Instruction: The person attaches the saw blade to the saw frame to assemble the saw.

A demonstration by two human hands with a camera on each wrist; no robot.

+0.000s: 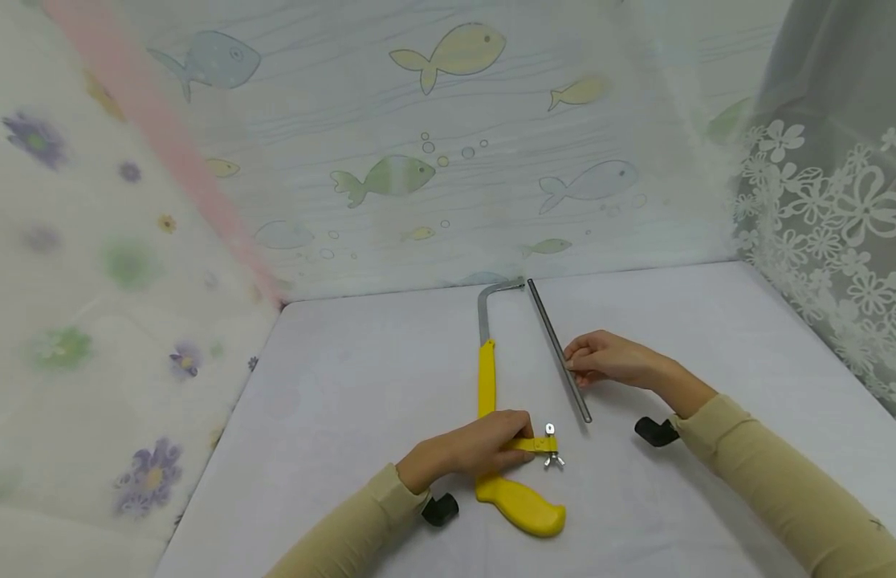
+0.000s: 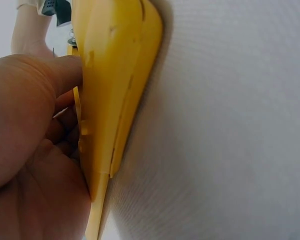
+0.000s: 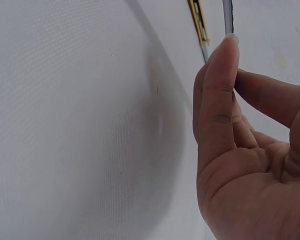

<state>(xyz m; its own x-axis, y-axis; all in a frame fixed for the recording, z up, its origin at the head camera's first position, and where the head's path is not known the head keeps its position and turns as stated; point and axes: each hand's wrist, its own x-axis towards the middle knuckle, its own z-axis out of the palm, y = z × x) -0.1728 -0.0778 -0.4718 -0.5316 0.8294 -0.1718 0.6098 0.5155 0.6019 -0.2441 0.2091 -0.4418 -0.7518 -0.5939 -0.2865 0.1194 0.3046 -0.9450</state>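
Observation:
A hacksaw frame (image 1: 486, 373) with a yellow handle (image 1: 531, 507) and a bent grey metal front end lies lengthwise on the white table. My left hand (image 1: 484, 445) grips it just above the handle, fingers curled around the yellow arm that carries a wing nut (image 1: 554, 460). In the left wrist view the yellow handle (image 2: 115, 75) fills the middle, with the thumb against it. To the right of the frame, my right hand (image 1: 614, 357) pinches a long grey hacksaw blade (image 1: 549, 321), apart from the frame. Fine teeth show along the blade (image 3: 228, 15) in the right wrist view.
The white-covered table (image 1: 361, 385) meets a fish-patterned curtain (image 1: 390, 112) at its back edge. A flower-printed curtain (image 1: 94, 265) borders the left side, and a lace one (image 1: 845, 217) the right. Black wrist devices (image 1: 441, 510) hang under both sleeves.

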